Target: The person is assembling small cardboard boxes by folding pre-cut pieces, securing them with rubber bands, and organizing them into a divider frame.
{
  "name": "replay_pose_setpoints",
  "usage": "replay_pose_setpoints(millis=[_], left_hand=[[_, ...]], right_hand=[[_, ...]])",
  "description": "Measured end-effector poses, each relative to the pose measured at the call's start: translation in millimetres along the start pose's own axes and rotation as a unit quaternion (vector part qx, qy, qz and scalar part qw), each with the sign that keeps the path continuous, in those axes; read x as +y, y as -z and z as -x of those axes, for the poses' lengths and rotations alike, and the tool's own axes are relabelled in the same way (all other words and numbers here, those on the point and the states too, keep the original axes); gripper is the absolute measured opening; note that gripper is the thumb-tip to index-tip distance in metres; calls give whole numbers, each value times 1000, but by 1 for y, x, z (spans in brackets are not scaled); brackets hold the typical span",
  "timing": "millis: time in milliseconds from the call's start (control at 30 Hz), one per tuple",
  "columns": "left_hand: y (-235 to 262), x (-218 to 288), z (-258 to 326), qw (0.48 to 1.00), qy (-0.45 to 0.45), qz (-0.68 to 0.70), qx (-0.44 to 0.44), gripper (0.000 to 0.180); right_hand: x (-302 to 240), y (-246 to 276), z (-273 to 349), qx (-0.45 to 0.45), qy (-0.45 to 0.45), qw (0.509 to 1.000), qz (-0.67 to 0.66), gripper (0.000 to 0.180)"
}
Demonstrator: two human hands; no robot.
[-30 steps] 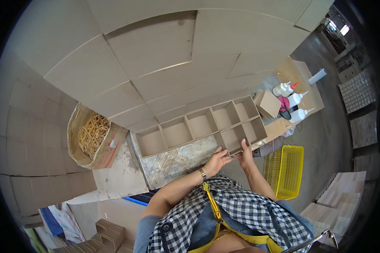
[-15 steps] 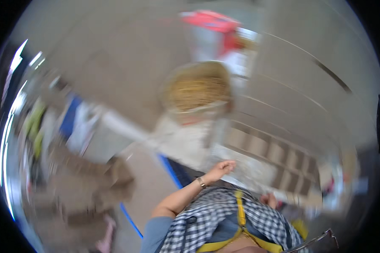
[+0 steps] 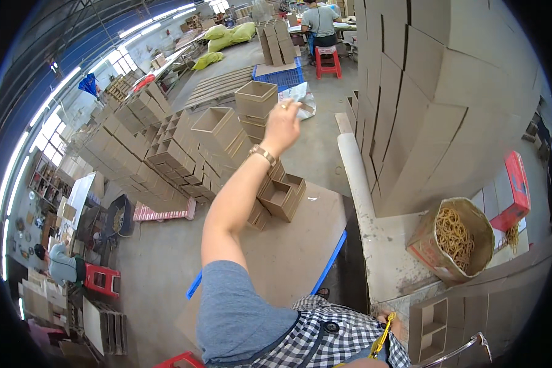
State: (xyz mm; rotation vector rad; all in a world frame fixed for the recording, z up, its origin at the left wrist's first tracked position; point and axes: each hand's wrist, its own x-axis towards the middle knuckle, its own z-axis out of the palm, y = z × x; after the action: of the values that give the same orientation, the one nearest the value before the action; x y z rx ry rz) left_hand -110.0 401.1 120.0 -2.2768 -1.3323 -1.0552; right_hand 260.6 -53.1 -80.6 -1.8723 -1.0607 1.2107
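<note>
1 left hand (image 3: 283, 126), raised, loosely bent, nothing visibly held; 1 right hand (image 3: 392, 323), half hidden, grip: cannot tell. Nearby on table (image 3: 400, 303): 1 compartment box (image 3: 416, 334). Done: dividers (image 3: 434, 330) in place. Remaining: cannot tell.

Red stool (image 3: 329, 63) beneath seated co-worker (image 3: 318, 22); yellow-green sacks (image 3: 233, 38).

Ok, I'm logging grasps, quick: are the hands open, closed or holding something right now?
Left hand: fingers partly bent, no held thing visible; open or closed cannot be told.
Right hand: mostly hidden; cannot be told.
</note>
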Motion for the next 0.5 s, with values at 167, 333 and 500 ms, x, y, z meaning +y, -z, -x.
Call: replay_pose_setpoints(millis=[167,333,500], left_hand=[[-17,-95,-35,978,83,-186,-48,48],[-33,-153,-45,954,149,-232,-118,51],[-28,-153,-52,916,204,-240,-249,36]], right_hand=[[9,-14,-18,-73,-105,991,33,29],[8,-29,-21,-54,-77,994,54,32],[30,-40,-35,-65,-157,983,-74,31]])
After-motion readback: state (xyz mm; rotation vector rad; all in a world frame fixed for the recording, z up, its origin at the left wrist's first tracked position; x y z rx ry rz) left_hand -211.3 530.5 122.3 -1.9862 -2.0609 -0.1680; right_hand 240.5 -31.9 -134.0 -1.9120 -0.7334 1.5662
